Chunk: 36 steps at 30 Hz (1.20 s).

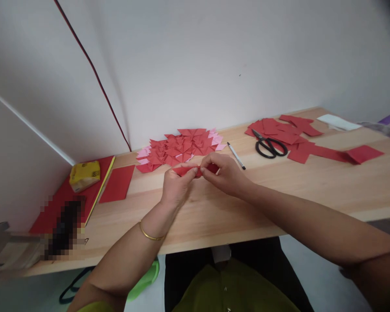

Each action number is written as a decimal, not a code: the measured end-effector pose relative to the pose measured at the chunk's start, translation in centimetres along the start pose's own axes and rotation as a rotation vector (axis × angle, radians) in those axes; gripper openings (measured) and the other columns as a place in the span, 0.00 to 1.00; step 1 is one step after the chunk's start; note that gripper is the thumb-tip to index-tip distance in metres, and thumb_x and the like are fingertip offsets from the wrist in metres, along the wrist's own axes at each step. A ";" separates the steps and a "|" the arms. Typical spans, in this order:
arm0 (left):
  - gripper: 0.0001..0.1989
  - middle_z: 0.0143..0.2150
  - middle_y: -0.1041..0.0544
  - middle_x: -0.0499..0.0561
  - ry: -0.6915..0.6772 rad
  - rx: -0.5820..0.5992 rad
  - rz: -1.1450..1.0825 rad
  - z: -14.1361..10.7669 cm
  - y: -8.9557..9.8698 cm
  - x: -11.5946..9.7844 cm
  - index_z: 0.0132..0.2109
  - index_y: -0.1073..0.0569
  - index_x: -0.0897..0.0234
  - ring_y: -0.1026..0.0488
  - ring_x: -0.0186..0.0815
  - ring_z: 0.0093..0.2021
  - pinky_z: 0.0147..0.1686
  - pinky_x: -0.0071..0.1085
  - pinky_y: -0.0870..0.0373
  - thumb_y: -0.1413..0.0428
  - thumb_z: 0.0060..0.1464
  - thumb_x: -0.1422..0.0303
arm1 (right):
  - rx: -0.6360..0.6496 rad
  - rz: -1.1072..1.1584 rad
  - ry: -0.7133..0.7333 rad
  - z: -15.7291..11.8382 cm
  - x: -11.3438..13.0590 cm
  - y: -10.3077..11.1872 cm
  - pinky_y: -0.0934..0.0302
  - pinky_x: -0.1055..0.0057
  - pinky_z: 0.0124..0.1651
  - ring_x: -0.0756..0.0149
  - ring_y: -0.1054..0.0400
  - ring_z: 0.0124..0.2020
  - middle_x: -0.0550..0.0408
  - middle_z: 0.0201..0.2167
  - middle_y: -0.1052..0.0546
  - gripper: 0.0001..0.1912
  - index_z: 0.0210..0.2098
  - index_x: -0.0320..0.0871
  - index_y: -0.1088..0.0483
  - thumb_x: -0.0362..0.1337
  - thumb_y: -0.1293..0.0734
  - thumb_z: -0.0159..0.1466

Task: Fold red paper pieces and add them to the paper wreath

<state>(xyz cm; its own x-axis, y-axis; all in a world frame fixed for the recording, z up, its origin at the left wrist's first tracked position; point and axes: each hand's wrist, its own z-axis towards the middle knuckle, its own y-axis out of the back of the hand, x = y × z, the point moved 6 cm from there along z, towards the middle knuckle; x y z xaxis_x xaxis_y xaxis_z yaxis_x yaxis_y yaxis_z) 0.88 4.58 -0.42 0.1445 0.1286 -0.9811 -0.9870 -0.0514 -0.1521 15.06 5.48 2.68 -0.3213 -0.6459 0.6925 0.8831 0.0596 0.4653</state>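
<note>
Between my two hands is a small piece of red paper, held just above the wooden table and partly hidden by my fingers. My left hand, with a gold bangle on its wrist, pinches the paper's left part between thumb and fingers. My right hand grips the right part, its thumb and fingertips meeting my left thumb near the middle. Right behind my hands lies a heap of folded red paper pieces, with pink folded pieces at its edges.
Black-handled scissors rest by a pile of red paper rectangles at the right. A pen lies nearer. At the left are red sheets, a yellow packet and a yellow strip. A wall borders the table behind.
</note>
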 end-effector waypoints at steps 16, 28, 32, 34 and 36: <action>0.12 0.30 0.23 0.49 -0.011 0.040 0.202 0.1 0.1 -0.4 0.38 0.25 0.65 0.28 0.31 0.29 0.34 0.28 0.33 0.37 0.43 0.68 | 0.177 0.157 -0.118 0.3 -0.5 0.0 0.44 0.74 0.30 0.71 0.37 0.27 0.57 0.25 0.29 0.06 0.26 0.42 0.34 0.36 0.35 0.58; 0.10 0.28 0.24 0.50 0.152 0.088 -0.108 0.3 -0.5 1.7 0.33 0.25 0.68 0.29 0.29 0.29 0.34 0.28 0.32 0.35 0.40 0.71 | 0.291 0.556 -0.467 0.1 -2.1 -1.0 0.44 0.74 0.29 0.73 0.36 0.25 0.58 0.24 0.29 0.07 0.26 0.41 0.34 0.36 0.34 0.56; 0.10 0.28 0.24 0.50 0.171 0.082 -0.102 0.3 -0.4 1.8 0.33 0.25 0.69 0.29 0.30 0.28 0.33 0.29 0.32 0.36 0.39 0.71 | 0.342 0.602 -0.482 0.1 -2.1 -1.0 0.41 0.74 0.33 0.73 0.34 0.28 0.57 0.27 0.26 0.05 0.27 0.40 0.33 0.35 0.34 0.56; 0.10 0.28 0.24 0.50 0.179 0.084 -0.102 0.3 -0.5 1.7 0.33 0.25 0.69 0.29 0.30 0.28 0.33 0.29 0.32 0.36 0.39 0.71 | 0.357 0.598 -0.482 0.1 -2.2 -0.9 0.41 0.73 0.34 0.72 0.33 0.29 0.57 0.29 0.26 0.04 0.28 0.41 0.32 0.35 0.34 0.56; 0.10 0.28 0.24 0.50 0.189 0.081 -0.106 0.2 -0.5 1.6 0.32 0.25 0.69 0.29 0.29 0.27 0.32 0.29 0.32 0.35 0.38 0.71 | 0.356 0.572 -0.488 0.1 -2.5 -0.7 0.41 0.73 0.34 0.72 0.33 0.29 0.57 0.29 0.26 0.04 0.29 0.41 0.32 0.35 0.34 0.57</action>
<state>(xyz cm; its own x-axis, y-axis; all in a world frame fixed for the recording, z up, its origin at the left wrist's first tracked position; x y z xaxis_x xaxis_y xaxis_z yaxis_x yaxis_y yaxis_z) 1.62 5.02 -1.89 0.2510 -0.0588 -0.9662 -0.9668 0.0333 -0.2532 15.16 7.15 0.68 -0.0399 -0.0451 0.9982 0.8203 0.5689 0.0584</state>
